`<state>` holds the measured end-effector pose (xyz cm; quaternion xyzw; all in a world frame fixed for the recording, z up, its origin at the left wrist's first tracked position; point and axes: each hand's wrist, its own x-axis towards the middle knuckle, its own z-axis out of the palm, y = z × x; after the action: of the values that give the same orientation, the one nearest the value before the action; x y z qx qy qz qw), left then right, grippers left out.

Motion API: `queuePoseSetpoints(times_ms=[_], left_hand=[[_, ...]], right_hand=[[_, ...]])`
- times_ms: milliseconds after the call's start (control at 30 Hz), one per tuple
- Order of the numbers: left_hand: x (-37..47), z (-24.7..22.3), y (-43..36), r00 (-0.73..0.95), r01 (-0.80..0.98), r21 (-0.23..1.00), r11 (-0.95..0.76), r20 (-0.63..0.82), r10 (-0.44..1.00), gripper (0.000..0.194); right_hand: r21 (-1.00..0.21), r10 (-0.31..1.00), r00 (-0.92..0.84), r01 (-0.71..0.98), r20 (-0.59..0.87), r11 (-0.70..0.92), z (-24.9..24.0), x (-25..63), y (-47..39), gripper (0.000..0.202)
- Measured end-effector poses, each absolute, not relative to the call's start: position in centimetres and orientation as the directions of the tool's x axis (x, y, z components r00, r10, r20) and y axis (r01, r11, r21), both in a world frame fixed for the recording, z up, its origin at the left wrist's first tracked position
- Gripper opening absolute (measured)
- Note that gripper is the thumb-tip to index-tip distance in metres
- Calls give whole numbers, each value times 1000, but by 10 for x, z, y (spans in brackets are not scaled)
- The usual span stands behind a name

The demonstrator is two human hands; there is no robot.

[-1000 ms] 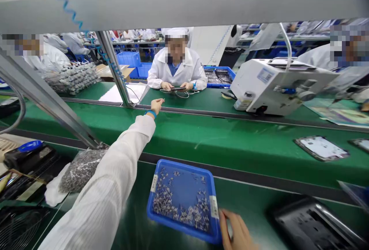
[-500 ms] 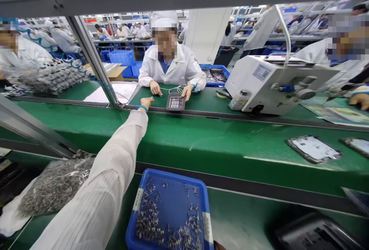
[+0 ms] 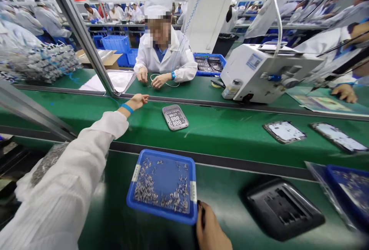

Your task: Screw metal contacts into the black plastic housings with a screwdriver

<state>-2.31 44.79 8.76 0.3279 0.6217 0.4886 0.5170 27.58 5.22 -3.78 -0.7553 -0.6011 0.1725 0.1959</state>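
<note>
**Left hand [image 3: 138, 101] stretched across the green strip [image 3: 219, 127], right hand [image 3: 211, 227] beside a blue tray [image 3: 168, 177]**

The left hand is at the strip's far edge, index finger pointing out to the right and the other fingers partly curled; whether it pinches anything small, I cannot tell. A blue wristband [image 3: 127, 108] circles the wrist. To the right of this hand and a little nearer, well apart from it, a grey device [image 3: 175, 117] lies face up on the strip, rows of white digits on its display.

The right hand is loosely curled, with something dark between thumb and fingers — what it is, or whether it is gripped, cannot be told. Just to this hand's left, on the near bench [image 3: 225, 192], lies the tray, scattered with small metal parts [image 3: 145, 190]; touch between hand and rim is unclear. To the same hand's right lies a black housing [image 3: 285, 207], and farther off that way, on the strip, two white-faced frames [image 3: 285, 131].

Beyond the left hand, across the strip, sits a co-worker in white [image 3: 164, 56], both hands low over the far bench near a white cable [image 3: 173, 85]. Well to the left hand's right stands a white machine [image 3: 245, 69].
</note>
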Motion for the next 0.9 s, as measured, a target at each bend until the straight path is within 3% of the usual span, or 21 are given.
queuePoseSetpoints(times_ms=[133, 267, 333, 433, 600, 733, 833, 900], left_hand=[[-10, 89, 360, -66, -87, 945, 316, -322, 944, 16], [12, 85, 255, 95, -128, 949, 289, -279, 956, 21], [26, 79, 207, 207, -153, 963, 222, -189, 960, 29], [45, 66, 150, 338, -201, 971, 131, -56, 939, 51], [65, 39, 106, 412, -194, 972, 130, -40, 910, 63], [67, 29, 112, 410, 43, 983, -178, 145, 901, 76], [46, 37, 121, 360, 303, 854, -424, 309, 880, 77], [16, 46, 122, 281, 486, 740, -466, 372, 885, 68]], right_hand=[[-450, 988, 130, 880, -85, -154, -12, 281, 53, 45], [-475, 981, 163, 875, 107, -94, 13, 280, 44, 54], [-528, 967, 158, 849, 203, -28, 26, 276, 41, 53], [-631, 977, -5, 763, 213, 142, 43, 266, 44, 46], [-658, 949, -217, 684, 230, 316, 54, 242, 68, 39], [-583, 949, -193, 753, 249, 305, 53, 230, 79, 37], [-526, 947, -110, 809, 302, 262, 53, 230, 72, 37], [-522, 944, -69, 819, 324, 239, 52, 231, 60, 40]])
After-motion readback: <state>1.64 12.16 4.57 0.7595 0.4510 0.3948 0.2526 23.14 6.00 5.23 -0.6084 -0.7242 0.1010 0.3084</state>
